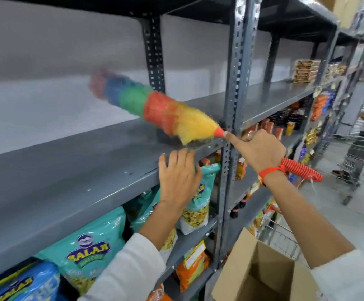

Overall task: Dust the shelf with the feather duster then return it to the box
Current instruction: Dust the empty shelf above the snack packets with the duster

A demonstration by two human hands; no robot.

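Observation:
A rainbow feather duster (155,105) lies across the bare grey metal shelf (72,170), its yellow end at the shelf's front edge and its blurred purple tip pointing to the back wall. My right hand (257,148) grips its red ribbed handle, which sticks out behind my wrist, with my forefinger stretched along it. My left hand (177,177) rests on the shelf's front edge, fingers spread, holding nothing. An open cardboard box (261,270) stands at the lower right, below my right arm.
Grey slotted uprights (237,83) divide the shelving. Teal and blue snack bags (90,250) fill the level below; packets and bottles line the shelves to the right. A wire trolley (346,161) and a standing person are in the aisle at the right.

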